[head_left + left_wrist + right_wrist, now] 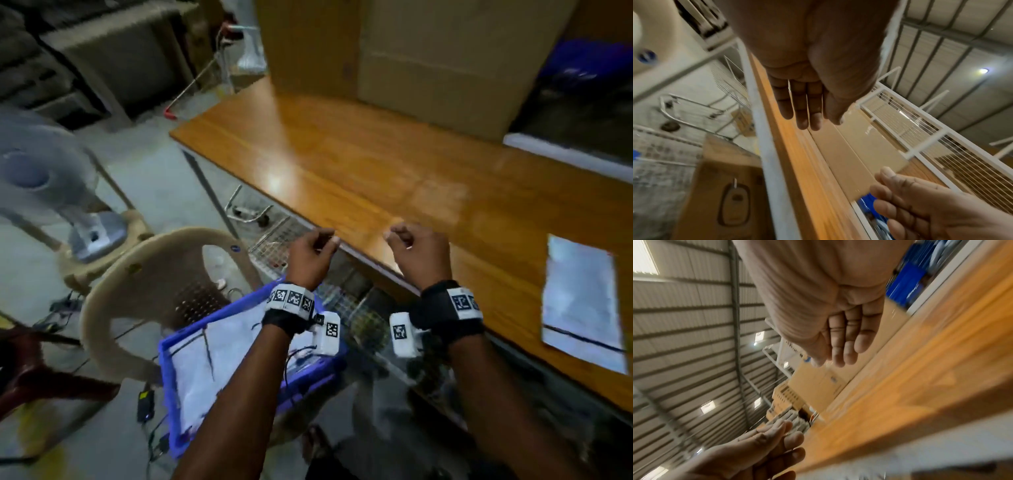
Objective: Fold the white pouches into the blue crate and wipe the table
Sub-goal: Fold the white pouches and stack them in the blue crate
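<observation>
I see the long orange wooden table (359,164) running ahead and to my right, a flat white pouch (582,301) lying on its near right part. Left of the table, below its edge, sits the blue plastic crate (171,346) with white pouches (219,370) inside. A beige plastic chair (144,281) stands just beyond the crate.

You are standing in a warehouse or storeroom: a ribbed metal roof (684,321) spans overhead, large cardboard cartons (428,58) stand stacked behind the wooden table (342,164), white wire racks (931,146) run alongside, and a plastic chair (154,291) and pedestal fan (37,171) stand on bare concrete floor (154,178).
</observation>
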`<action>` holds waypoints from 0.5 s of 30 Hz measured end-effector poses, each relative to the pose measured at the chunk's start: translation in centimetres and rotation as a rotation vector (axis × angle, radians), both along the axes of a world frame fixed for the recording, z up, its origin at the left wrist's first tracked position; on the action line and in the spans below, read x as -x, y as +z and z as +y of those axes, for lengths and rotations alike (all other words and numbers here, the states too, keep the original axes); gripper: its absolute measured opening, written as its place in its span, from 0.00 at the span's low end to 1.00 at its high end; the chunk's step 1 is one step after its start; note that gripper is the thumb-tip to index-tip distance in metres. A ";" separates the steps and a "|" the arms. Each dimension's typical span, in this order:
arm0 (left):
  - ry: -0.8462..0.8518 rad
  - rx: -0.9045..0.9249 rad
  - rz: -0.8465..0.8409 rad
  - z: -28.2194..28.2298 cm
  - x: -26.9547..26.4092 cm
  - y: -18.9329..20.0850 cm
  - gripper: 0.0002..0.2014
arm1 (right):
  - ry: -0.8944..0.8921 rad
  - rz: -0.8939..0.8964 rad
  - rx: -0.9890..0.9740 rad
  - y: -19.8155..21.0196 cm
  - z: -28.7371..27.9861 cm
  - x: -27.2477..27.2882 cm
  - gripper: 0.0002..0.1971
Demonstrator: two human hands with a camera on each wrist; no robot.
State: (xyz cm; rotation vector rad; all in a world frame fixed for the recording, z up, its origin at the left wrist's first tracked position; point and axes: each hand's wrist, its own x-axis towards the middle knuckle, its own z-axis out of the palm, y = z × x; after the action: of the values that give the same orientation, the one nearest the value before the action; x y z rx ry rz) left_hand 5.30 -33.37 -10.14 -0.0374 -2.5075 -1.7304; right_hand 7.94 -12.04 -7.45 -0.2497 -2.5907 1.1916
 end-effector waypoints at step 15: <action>-0.289 -0.141 -0.234 27.3 -6.7 -4.7 0.14 | -0.225 -0.472 -0.249 -3.9 28.2 -13.8 0.26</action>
State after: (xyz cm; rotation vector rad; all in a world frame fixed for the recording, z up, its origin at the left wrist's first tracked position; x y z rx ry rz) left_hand 11.97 -6.04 -14.88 -0.2080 -2.6414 -2.1327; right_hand 21.74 16.12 -11.40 -0.8293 -2.9648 0.7931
